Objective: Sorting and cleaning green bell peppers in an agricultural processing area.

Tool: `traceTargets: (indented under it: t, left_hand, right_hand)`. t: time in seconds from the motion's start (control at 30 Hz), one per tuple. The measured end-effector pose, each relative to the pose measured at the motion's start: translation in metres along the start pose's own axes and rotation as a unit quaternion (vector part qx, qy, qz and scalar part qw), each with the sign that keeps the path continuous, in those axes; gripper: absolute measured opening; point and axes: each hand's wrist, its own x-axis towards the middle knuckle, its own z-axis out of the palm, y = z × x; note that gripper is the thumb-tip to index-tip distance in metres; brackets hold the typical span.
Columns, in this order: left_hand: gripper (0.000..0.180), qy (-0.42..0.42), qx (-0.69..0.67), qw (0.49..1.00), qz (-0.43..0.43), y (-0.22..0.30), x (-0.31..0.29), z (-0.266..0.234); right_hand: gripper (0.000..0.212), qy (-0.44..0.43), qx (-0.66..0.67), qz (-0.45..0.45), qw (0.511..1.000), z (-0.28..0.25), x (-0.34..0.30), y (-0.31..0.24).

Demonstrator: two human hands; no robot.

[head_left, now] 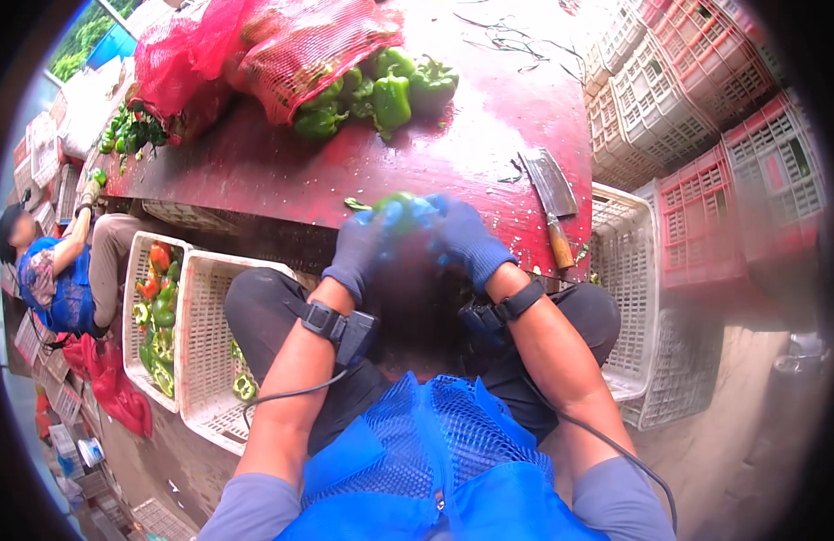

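Note:
At the near edge of the red table (489,135), my left hand (356,245) and my right hand (471,236), both in blue gloves, are closed around a green bell pepper (397,209). The gloves cover much of the pepper, and the area just below it is dark and blurred. To the right of my right hand lies a cleaver (549,185), its wooden handle pointing toward me. A small green scrap (356,204) lies beside my left hand. Farther back, several green bell peppers (391,104) spill from a red mesh bag (313,59).
A white crate (220,338) with pepper pieces stands left of my legs, beside another crate (135,311) of red and green peppers. An open crate (635,298) is at my right. Stacked crates (665,99) rise at the right. Another person (65,279) sits at the far left.

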Motion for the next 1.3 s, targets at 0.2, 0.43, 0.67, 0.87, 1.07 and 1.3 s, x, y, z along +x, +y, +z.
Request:
traceTargets:
  t: [0.2, 0.43, 0.67, 0.87, 1.07, 1.3]
  left_hand:
    - [0.029, -0.119, -0.006, 0.993, 0.024, -0.018, -0.032, 0.002]
    - [0.037, -0.137, -0.020, 0.990, -0.016, -0.024, -0.006, 0.003]
    - [0.038, -0.169, 0.005, 0.975, 0.147, -0.059, -0.006, 0.003]
    - [0.045, -0.276, 0.034, 0.880, 0.386, -0.048, -0.027, 0.020]
    - [0.043, -0.257, -0.343, 0.887, -0.171, -0.032, -0.037, 0.028]
    - [0.034, -0.313, -0.382, 0.866, -0.084, -0.022, -0.043, 0.046]
  right_hand:
    - [0.045, 0.017, 0.165, 0.019, 0.986, 0.015, -0.004, 0.005]
    - [0.058, 0.039, -0.027, -0.170, 0.984, 0.007, -0.015, 0.006]
    - [0.062, 0.155, -0.180, -0.119, 0.964, 0.024, -0.024, 0.003]
    - [0.054, 0.178, -0.199, -0.146, 0.953, 0.027, -0.025, 0.024]
    - [0.051, 0.166, -0.201, -0.168, 0.951, 0.032, -0.028, 0.015]
    - [0.048, 0.164, -0.207, -0.237, 0.935, 0.029, -0.026, 0.017]
